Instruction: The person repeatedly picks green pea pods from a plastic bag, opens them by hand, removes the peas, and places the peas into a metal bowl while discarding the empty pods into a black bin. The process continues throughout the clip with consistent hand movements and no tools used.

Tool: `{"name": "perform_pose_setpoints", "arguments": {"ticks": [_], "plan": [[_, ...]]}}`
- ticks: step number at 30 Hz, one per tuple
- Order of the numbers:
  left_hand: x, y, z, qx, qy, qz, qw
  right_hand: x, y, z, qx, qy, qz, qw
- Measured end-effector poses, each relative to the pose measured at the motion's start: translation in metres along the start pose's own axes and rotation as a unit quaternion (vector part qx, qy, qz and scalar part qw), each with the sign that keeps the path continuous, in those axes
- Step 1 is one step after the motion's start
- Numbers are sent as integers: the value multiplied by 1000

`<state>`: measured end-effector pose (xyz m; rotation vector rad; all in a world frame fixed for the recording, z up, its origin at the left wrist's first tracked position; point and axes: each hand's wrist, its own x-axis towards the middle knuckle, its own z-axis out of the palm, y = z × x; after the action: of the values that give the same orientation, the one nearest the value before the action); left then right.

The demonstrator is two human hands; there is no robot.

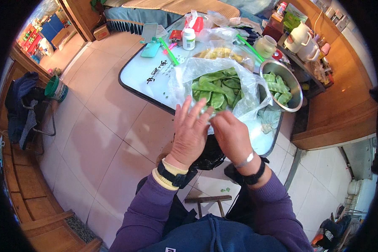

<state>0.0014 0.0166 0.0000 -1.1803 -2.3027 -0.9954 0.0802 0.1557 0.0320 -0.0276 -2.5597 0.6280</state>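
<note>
A clear plastic bag lies open on the table, filled with flat green bean pods. At its near edge, my left hand reaches up with fingers extended and its thumb hidden. My right hand is beside it, fingers curled and tips drawn together close to the left fingertips. Blur hides whether anything is pinched between them. Below both hands is a black plastic bag. To the right of the pods, a steel bowl holds more flat green pods.
The glass-topped table has a dark rim and carries a white bottle, a phone stand, green sticks and a bag of yellow fruit. A small wooden stool stands between my legs. A green bucket is at left.
</note>
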Motion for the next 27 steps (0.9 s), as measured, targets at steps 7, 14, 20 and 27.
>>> {"name": "perform_pose_setpoints", "arguments": {"ticks": [7,14,20,27], "plan": [[3,9,-2,-66,-1,30,997,-11,1,-28,74,31,15,997],[3,10,1,-72,-2,38,997,-13,4,-28,65,52,40,996],[-4,25,11,-236,29,-101,966,-15,15,-14,171,113,142,968],[7,-12,-14,-740,174,-282,585,-17,49,-28,160,47,213,963]]}}
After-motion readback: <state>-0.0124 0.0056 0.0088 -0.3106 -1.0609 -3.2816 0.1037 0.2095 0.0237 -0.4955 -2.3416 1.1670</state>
